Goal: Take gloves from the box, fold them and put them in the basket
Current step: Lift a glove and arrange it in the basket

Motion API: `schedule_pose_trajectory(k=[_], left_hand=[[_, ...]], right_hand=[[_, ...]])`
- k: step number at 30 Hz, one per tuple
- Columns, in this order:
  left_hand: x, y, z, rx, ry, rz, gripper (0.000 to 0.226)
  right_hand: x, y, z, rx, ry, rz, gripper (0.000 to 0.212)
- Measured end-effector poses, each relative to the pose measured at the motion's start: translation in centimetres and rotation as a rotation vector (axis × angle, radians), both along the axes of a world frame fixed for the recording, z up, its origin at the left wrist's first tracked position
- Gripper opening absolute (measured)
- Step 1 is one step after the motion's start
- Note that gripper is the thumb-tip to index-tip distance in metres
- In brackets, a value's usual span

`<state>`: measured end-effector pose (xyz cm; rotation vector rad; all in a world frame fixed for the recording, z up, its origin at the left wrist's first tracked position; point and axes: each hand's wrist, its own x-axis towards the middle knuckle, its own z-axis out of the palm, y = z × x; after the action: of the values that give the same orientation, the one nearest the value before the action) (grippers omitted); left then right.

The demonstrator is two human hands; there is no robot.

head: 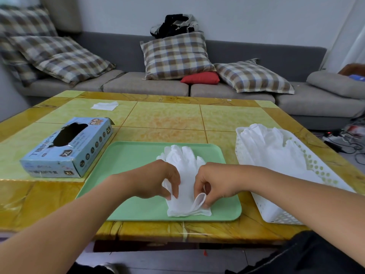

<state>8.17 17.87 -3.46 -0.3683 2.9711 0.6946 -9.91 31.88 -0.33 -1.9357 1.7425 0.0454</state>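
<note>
Blue glove box [67,149] at the tabletop's left edge, opening upward. White glove [185,180] flat on the green tray [134,155] at the front edge. Left hand [158,178] and right hand [215,182] each pinch its cuff end. White basket [280,212], right edge, holds gloves.

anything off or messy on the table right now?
Minor only. The glove box opening is torn ragged and its far end flap sticks open. A stray white tissue lies at the far left of the table. Gloves in the basket are heaped above its rim.
</note>
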Motion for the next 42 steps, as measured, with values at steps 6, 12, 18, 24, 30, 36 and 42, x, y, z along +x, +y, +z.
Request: schedule_pose_trajectory(k=[6,12,18,24,30,36,42], left_hand=[[0.3,0.5,0.4,-0.061,-0.032,-0.045,0.023],[1.5,1.1,1.7,-0.035,-0.168,-0.052,0.058],[1.2,0.8,2.8,0.269,0.230,0.231,0.077],[-1.9,1.8,5.9,0.915,0.864,0.646,0.029],[-2.3,3.2,7.1,0.882,0.954,0.650,0.016],[-1.6,4.4,9.0,0.661,1.033,0.542,0.016],[-2.2,6.6,10.9,0.457,0.987,0.378,0.022]], right_hand=[[-0.3,0.2,-0.3,0.094,0.069,0.032,0.043],[-0.5,0.1,-1.8,-0.026,-0.172,-0.038,0.004],[-1.2,-1.0,1.1,-0.156,-1.032,-0.528,0.009],[-1.6,-1.5,4.4,-0.201,-1.302,-0.644,0.028],[0.8,-0.7,4.4,-0.214,-1.271,-0.684,0.039],[2.0,0.6,6.6,-0.319,-1.437,-0.725,0.046],[3.6,3.7,8.1,-0.048,-1.361,-0.743,0.050]])
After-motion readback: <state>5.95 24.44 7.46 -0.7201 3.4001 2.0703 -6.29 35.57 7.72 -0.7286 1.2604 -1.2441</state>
